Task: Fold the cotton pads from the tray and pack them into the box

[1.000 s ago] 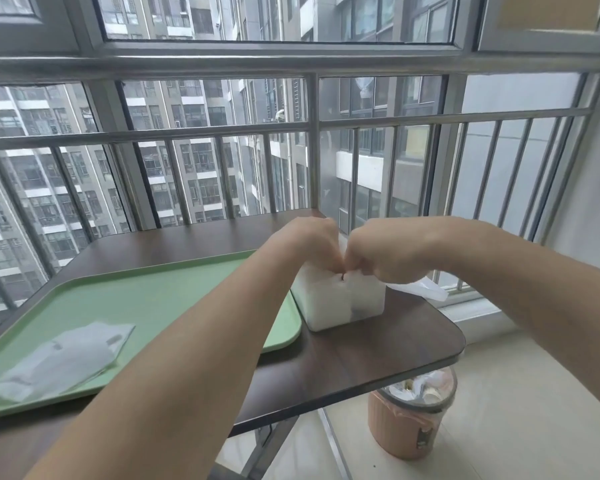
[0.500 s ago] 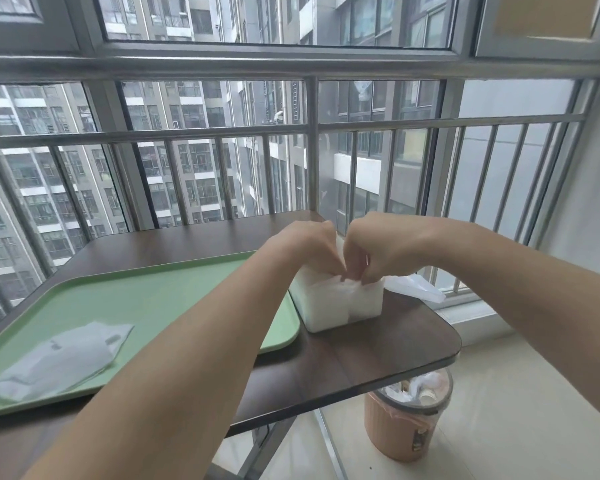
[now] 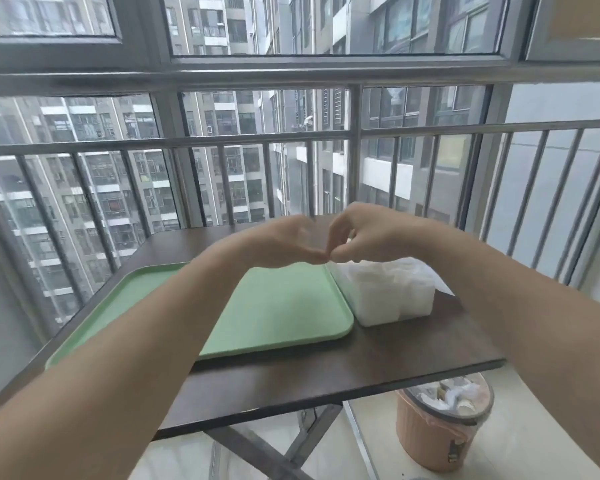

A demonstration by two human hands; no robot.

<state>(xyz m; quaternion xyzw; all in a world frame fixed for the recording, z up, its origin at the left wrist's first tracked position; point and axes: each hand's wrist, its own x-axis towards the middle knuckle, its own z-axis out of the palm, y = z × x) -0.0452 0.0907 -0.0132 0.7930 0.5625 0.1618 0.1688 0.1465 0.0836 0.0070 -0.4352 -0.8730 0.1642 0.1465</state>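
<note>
Two bare forearms are seen reaching forward over a dark brown counter (image 3: 361,362) on a glazed balcony. The left hand (image 3: 284,244) and the right hand (image 3: 364,237) are raised just above the near left corner of the box (image 3: 395,306), and their fingertips are brought together so that the two hands touch. The fingers of both are curled inward. The hands are blurred, so it cannot be told whether either grip is closed on anything; nothing white is seen between the fingertips.

The translucent box is set on the counter, touching the right edge of the green tray (image 3: 284,306), and is packed with white folded cotton pads (image 3: 388,282). Much of the tray is hidden by the left forearm. A peach waste bin (image 3: 440,434) with rubbish inside is seen on the floor below the counter's right edge. A metal railing (image 3: 222,140) and apartment towers are seen beyond.
</note>
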